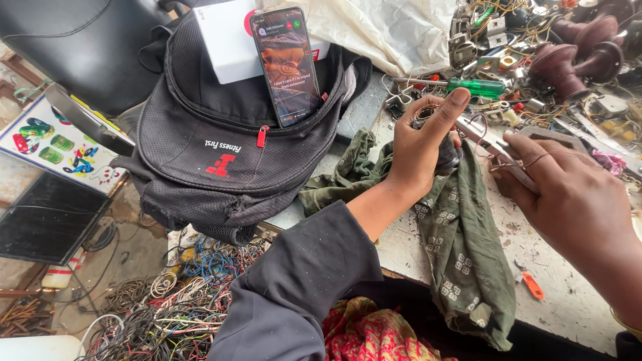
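Left hand [418, 144] grip closed around a wire-wound coil [435, 134] over the green cloth [461, 247]; right hand [568, 194] grip pinches thin copper wire [528, 162] (taut-ish) above the surface [568, 294].

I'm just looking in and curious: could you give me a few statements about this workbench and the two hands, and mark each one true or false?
1. The left hand grips a small wire-wound part over a green patterned cloth. True.
2. The phone lies flat on the bench. False: it stands propped in the open pocket of a black backpack.
3. The right hand pulls a thin wire looped over a finger. True.
4. The screwdriver has a red handle. False: its handle is green.
5. A heap of tangled wires lies below the bench. True.
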